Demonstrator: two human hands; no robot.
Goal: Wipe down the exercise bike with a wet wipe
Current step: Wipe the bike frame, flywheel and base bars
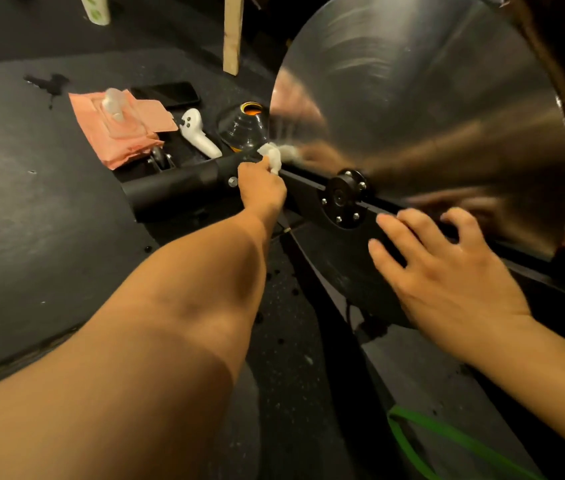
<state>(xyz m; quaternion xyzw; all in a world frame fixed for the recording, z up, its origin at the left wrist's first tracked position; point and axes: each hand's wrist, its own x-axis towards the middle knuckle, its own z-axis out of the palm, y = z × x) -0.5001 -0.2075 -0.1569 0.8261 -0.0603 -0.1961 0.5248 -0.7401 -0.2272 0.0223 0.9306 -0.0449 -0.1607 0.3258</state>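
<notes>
The exercise bike's big silver flywheel [423, 109] fills the upper right, with its black hub [343, 199] and black frame bar [184, 181] below it. My left hand [262, 188] reaches far forward and pinches a crumpled white wet wipe [272, 154] against the frame at the flywheel's lower left edge. My right hand [447, 275] rests with spread fingers on the black frame just right of the hub. Both hands are mirrored in the flywheel.
On the dark floor mat beyond the frame lie a pink wipe pack [118, 129] with a clear bottle on it, a black phone [166, 93], a white controller [199, 135] and a black-and-orange cone [244, 128]. A green band [447, 441] lies at bottom right. A wooden post [232, 32] stands behind.
</notes>
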